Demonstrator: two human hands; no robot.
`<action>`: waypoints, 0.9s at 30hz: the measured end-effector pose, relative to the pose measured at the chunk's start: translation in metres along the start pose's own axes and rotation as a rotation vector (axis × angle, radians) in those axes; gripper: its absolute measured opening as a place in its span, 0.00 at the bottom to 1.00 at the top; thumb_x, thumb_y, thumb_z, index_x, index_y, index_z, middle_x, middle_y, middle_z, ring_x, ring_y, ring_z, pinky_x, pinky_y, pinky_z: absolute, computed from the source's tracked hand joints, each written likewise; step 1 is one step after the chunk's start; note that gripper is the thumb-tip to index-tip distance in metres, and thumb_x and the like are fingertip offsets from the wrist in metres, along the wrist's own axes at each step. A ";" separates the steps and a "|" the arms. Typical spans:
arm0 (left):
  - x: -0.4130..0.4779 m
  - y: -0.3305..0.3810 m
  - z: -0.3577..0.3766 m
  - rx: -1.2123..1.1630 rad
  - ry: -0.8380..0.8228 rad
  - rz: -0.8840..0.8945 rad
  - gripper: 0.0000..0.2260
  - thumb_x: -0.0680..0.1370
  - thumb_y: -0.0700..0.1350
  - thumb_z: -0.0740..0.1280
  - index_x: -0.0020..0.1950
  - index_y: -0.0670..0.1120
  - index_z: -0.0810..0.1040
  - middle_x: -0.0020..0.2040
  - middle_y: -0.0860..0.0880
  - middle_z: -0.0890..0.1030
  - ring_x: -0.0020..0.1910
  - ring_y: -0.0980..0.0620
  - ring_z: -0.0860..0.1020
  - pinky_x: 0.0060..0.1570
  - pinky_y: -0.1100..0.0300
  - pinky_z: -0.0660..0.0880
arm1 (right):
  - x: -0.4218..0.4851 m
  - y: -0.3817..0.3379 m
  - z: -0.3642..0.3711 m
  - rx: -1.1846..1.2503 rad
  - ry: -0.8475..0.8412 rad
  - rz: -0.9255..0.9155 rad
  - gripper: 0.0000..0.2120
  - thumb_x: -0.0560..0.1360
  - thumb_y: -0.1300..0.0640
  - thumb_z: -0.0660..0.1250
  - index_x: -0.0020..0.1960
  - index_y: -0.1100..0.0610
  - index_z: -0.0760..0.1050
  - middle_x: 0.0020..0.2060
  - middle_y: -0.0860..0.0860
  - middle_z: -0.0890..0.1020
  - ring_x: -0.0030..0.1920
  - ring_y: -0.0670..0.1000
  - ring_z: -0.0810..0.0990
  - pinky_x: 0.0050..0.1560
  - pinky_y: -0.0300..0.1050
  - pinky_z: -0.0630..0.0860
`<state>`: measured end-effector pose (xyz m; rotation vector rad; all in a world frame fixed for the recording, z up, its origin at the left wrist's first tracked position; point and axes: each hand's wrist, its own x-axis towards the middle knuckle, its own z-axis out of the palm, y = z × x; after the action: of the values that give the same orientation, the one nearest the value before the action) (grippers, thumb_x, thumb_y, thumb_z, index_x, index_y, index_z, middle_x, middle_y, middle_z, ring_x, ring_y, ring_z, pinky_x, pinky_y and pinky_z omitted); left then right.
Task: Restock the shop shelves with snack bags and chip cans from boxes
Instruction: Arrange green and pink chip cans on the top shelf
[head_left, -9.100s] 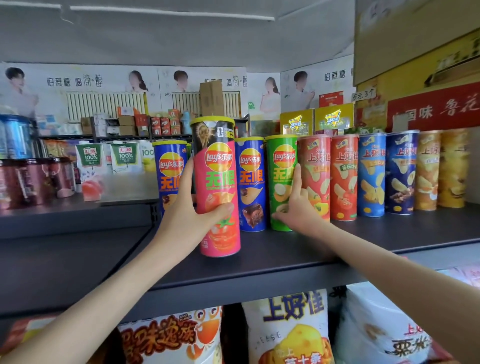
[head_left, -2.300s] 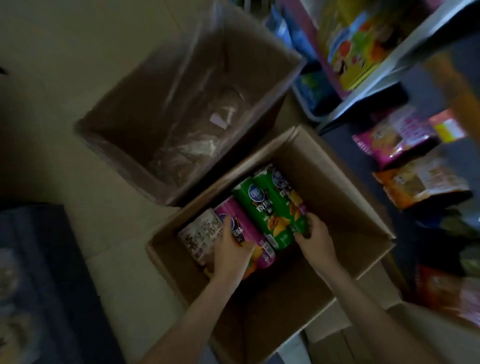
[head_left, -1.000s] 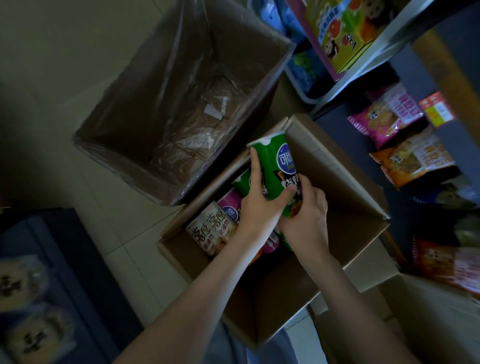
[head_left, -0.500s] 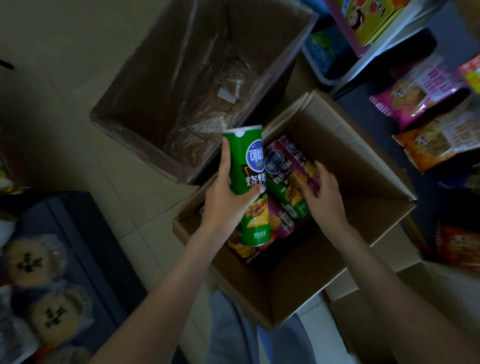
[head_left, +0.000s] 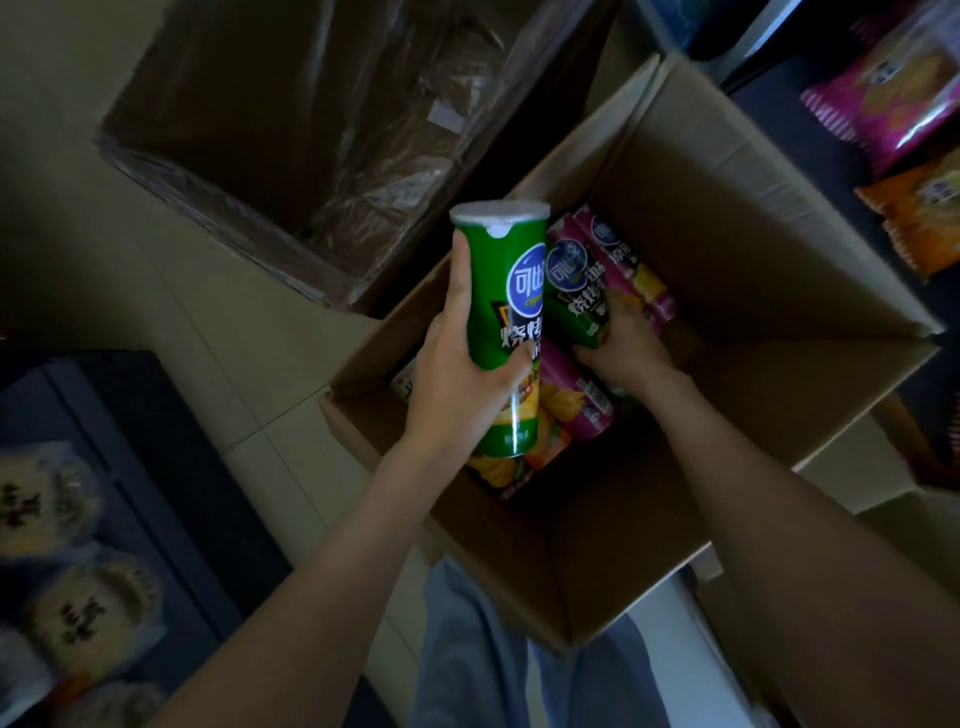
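Left hand (head_left: 457, 384) keeps green can (head_left: 506, 312); right hand (head_left: 623, 348) grips second can (head_left: 571, 306).

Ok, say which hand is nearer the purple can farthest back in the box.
Right. The right hand, in the box, grips a lying can beside the purple can; the left hand holds a green can farther left.

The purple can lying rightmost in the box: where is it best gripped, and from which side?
Grip the purple can round the middle of its body, coming from above with the right hand. It lies on its side, a neighbouring can lies close on its left, and its right side looks free.
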<state>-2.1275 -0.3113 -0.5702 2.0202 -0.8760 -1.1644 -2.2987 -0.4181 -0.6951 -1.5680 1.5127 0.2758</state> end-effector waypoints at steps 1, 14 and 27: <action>-0.002 0.003 -0.003 0.007 -0.001 -0.019 0.47 0.74 0.48 0.73 0.69 0.76 0.38 0.67 0.54 0.73 0.60 0.58 0.76 0.55 0.59 0.76 | -0.010 -0.004 -0.006 0.046 0.055 0.001 0.43 0.70 0.54 0.74 0.77 0.54 0.54 0.72 0.57 0.64 0.72 0.58 0.64 0.70 0.51 0.65; -0.084 0.235 -0.084 0.015 -0.055 0.128 0.47 0.72 0.44 0.75 0.78 0.64 0.46 0.58 0.57 0.79 0.52 0.65 0.77 0.49 0.72 0.72 | -0.259 -0.120 -0.217 0.331 0.474 0.034 0.40 0.69 0.52 0.75 0.74 0.55 0.59 0.65 0.58 0.70 0.66 0.58 0.69 0.63 0.52 0.68; -0.247 0.532 -0.115 -0.205 -0.258 0.645 0.46 0.70 0.47 0.76 0.77 0.66 0.49 0.67 0.59 0.75 0.62 0.58 0.77 0.63 0.47 0.75 | -0.554 -0.195 -0.432 0.593 0.921 -0.263 0.34 0.70 0.49 0.75 0.71 0.50 0.64 0.57 0.44 0.76 0.56 0.45 0.75 0.52 0.42 0.72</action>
<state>-2.2419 -0.3974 0.0100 1.2863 -1.3455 -1.0859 -2.4298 -0.3846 0.0211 -1.4126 1.7688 -1.0889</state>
